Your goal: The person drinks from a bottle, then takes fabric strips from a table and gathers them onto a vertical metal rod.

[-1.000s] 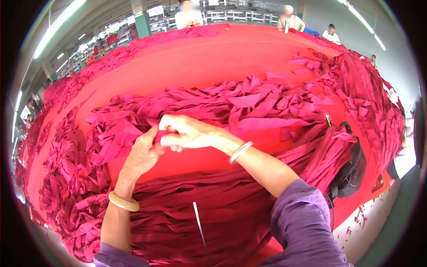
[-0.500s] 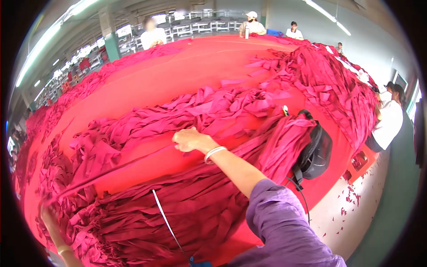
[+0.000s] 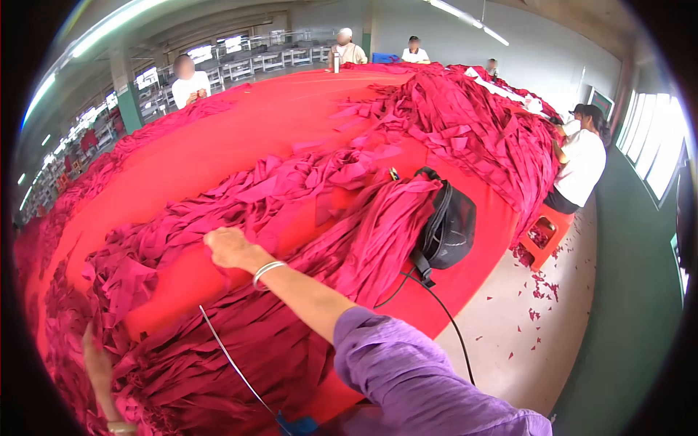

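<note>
My right hand point(image 3: 233, 248) reaches over the red cloth point(image 3: 178, 287) on the table, its fingers curled closed. Whatever it may hold is hidden from me. Low at the left edge, my left hand point(image 3: 94, 352) is smeared by motion beside the crimson fabric strips, and its fingers are unclear. A thick bundle of long crimson strips point(image 3: 240, 356) lies below my right arm. Beyond my right hand runs a looser row of crimson strips point(image 3: 254, 185).
A black bag point(image 3: 454, 225) with a cable point(image 3: 454, 327) lies right of the bundle. A thin white strip point(image 3: 231, 357) runs to a blue item point(image 3: 298, 424). Fabric heaps point(image 3: 465, 123) line the far side. One co-worker point(image 3: 582, 163) is near a red stool point(image 3: 545, 236); several others are at the far edge.
The view has turned right, so the table appears shifted left. A crimson strip was stretched between my hands; it no longer shows between them. My left hand has become blurred.
</note>
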`<state>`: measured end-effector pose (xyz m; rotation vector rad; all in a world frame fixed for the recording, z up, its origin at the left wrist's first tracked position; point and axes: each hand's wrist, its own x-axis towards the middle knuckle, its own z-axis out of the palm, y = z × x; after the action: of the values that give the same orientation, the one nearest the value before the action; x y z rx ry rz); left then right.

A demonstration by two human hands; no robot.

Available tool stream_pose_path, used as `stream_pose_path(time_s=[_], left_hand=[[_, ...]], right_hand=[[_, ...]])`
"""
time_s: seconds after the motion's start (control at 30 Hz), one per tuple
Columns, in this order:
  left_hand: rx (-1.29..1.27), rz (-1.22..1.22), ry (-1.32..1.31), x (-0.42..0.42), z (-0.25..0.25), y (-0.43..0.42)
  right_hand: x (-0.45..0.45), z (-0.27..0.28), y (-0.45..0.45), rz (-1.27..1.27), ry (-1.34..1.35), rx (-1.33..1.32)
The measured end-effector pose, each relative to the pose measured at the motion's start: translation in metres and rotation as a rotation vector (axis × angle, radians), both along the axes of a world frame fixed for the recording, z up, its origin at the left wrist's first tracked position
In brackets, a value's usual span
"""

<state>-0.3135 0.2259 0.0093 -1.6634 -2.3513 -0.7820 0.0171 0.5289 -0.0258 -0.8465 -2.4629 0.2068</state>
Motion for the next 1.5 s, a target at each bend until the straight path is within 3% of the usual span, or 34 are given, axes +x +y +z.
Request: stream_pose_path(time_s=[0.03, 0.07, 0.23, 0.33, 0.53, 0.73, 0.83, 0.9, 0.97, 1.03, 1.07, 1.17, 1.2, 1.23, 1.27, 1.3, 1.33, 1.4, 1.47, 1.5], left_hand=[[0.082, -0.204, 0.19, 0.032, -0.005, 0.033], [-0.007, -0.189, -0.633, 0.121, 0.032, 0.049], [0.002, -0.313, -0.959, 0.22, 0.0, 0.132], [0.002, -0.362, -1.126, 0.223, -0.011, 0.146], [-0.033, -0.507, -0.856, 0.214, 0.002, 0.14], [0.086, -0.446, -0.601, 0.169, 0.023, 0.115], [0.0, -0.495, -0.565, 0.136, 0.035, 0.104], [0.181, -0.407, -0.412, 0.104, 0.032, 0.106], [0.116, -0.397, -0.226, 0.047, 0.036, 0.116], [0.27, -0.299, 0.08, 0.048, 0.014, 0.12], [0.182, -0.198, 0.214, 0.042, -0.003, 0.12], [0.215, -0.315, 0.356, 0.105, -0.01, 0.112], [0.154, -0.345, 0.131, 0.15, 0.003, 0.102], [0.158, -0.348, 0.089, 0.18, 0.007, 0.096], [0.121, -0.346, 0.049, 0.197, 0.004, 0.093], [0.126, -0.407, -0.04, 0.207, 0.001, 0.09], [0.185, -0.468, -0.088, 0.207, -0.012, 0.092], [0.076, -0.434, -0.479, 0.222, -0.014, 0.086], [-0.022, -0.382, -0.797, 0.235, -0.013, 0.082], [-0.061, -0.393, -0.814, 0.242, -0.01, 0.08]], right_hand=[[-0.006, 0.003, -0.012, 0.021, 0.005, -0.016], [-0.012, 0.005, -0.023, 0.029, -0.004, -0.052], [-0.027, 0.012, -0.056, 0.149, 0.143, -0.096], [-0.012, 0.012, -0.047, 0.145, 0.286, -0.143], [0.022, 0.009, -0.039, 0.108, 0.221, -0.197], [0.043, -0.019, -0.014, -0.103, 0.194, -0.204], [0.045, -0.012, -0.019, -0.006, 0.146, -0.209], [0.04, -0.007, -0.025, 0.07, 0.142, -0.181], [0.033, 0.002, -0.037, 0.192, 0.319, -0.314], [0.032, -0.002, -0.054, 0.276, 0.432, -0.362], [0.033, -0.001, -0.061, 0.299, 0.379, -0.425], [0.058, 0.008, -0.08, 0.396, 0.249, -0.779], [0.065, 0.003, -0.079, 0.467, 0.225, -0.758], [0.051, -0.027, -0.058, 0.545, 0.238, -0.508], [0.058, -0.032, -0.059, 0.481, 0.261, -0.906], [0.075, -0.022, -0.071, 0.438, 0.349, -1.038], [0.083, -0.013, -0.076, 0.363, 0.284, -1.048], [0.085, -0.008, -0.08, 0.329, 0.249, -1.022], [0.083, -0.011, -0.089, 0.25, 0.376, -1.15], [0.085, -0.009, -0.094, 0.261, 0.419, -1.178]])
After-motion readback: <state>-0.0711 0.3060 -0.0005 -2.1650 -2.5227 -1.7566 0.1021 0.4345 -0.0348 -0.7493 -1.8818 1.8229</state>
